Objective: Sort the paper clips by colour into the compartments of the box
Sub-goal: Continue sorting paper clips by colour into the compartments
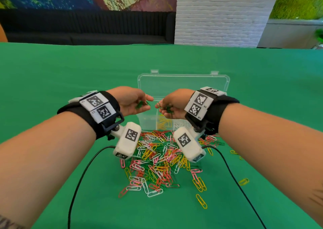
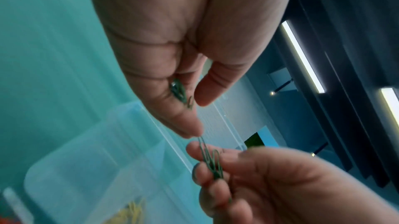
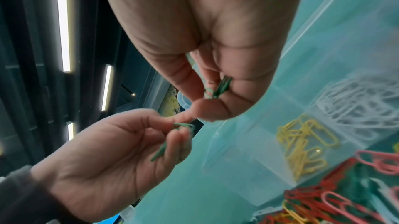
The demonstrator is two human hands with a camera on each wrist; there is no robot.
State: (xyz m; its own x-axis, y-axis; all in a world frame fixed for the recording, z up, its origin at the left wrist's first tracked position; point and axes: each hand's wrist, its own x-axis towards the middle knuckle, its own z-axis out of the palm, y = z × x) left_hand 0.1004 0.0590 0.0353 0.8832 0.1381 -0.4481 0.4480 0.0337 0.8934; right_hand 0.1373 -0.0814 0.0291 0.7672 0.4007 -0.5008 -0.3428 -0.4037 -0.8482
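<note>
Both hands hover close together over the clear plastic box (image 1: 225, 82), whose lid stands open at the back. My left hand (image 1: 148, 103) holds several green paper clips (image 2: 179, 91) in curled fingers. My right hand (image 1: 160, 106) pinches more green clips (image 2: 210, 161), some tucked against its palm (image 3: 220, 86). The left forefinger tip touches the end of a clip held by the right hand. One box compartment holds yellow clips (image 3: 306, 142), another white clips (image 3: 362, 104). A mixed pile of clips (image 1: 157, 159) lies on the green cloth in front of the box.
Stray yellow clips (image 1: 201, 200) lie right of the pile. Two black cables (image 1: 82, 173) trail from the wrist cameras across the green table (image 1: 70, 71). A dark sofa (image 1: 87, 28) and a white brick pillar (image 1: 218, 14) stand beyond the table.
</note>
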